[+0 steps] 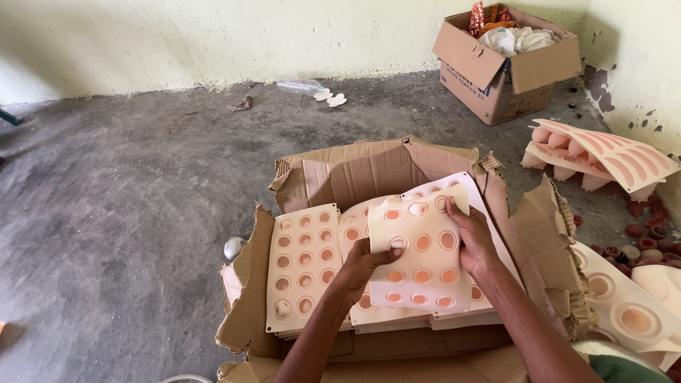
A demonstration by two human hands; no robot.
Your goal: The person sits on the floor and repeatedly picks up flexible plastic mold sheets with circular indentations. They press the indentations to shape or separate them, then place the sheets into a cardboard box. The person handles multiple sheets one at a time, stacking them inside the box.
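**Holding a dimpled sheet over the torn box**

Gripping one cream moulded sheet [420, 255], both hands are clamped on its opposite edges: the left hand [363, 268] pinches the lower left edge, the right hand [474, 241] the right edge. The sheet hangs just above the stacks of like sheets [301, 273] lying in a torn, flattened cardboard box [355, 170]. It looks thin, light and bendy, its top corner curling, so edge grips on two sides seem the safest hold; its rows of round cups would likely flex or crease if squeezed. Underneath is a rough grey concrete floor [128, 206]. Near the stained wall stand an open carton [496, 78] and more sheets [603, 156] at the right.
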